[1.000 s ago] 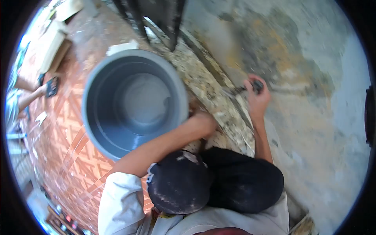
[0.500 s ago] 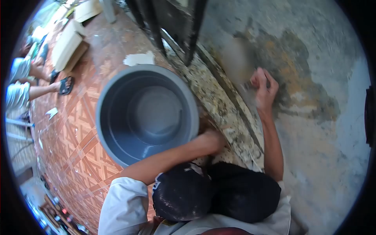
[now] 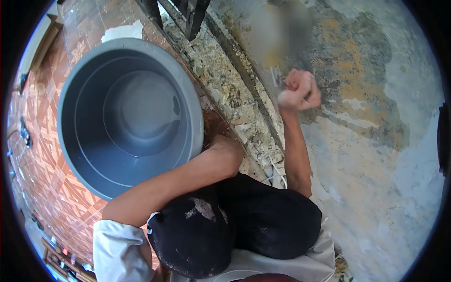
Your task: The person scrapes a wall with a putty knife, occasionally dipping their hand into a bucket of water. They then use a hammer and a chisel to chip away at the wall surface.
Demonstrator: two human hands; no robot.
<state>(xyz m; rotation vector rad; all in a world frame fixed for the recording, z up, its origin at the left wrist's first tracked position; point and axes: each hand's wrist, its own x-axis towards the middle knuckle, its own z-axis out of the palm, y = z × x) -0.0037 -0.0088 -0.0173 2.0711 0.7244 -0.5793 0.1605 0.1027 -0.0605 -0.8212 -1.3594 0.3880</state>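
Observation:
My right hand (image 3: 300, 89) is closed beside the stained grey wall (image 3: 357, 70). A small pale piece shows at its finger side, but I cannot make out what it is. My left hand (image 3: 228, 149) is bent downward between the grey plastic tub (image 3: 127, 164) and the rough mortar ledge (image 3: 225, 89); its fingers are hidden. The left forearm crosses in front of the tub's near rim. Inside the tub, a small dark wet mark shows on the wall near the bottom.
Patterned brown floor tiles (image 3: 42, 164) lie left of the tub. Dark metal posts (image 3: 192, 21) stand at the ledge's far end. A white patch (image 3: 123, 32) lies behind the tub. My black-clad knees (image 3: 192, 235) are close below. A cardboard box (image 3: 44, 42) stands far left.
The view has shifted, so the tub sits further left and looks larger. My right hand has turned and stays closed near the wall. The left hand is still low beside the tub.

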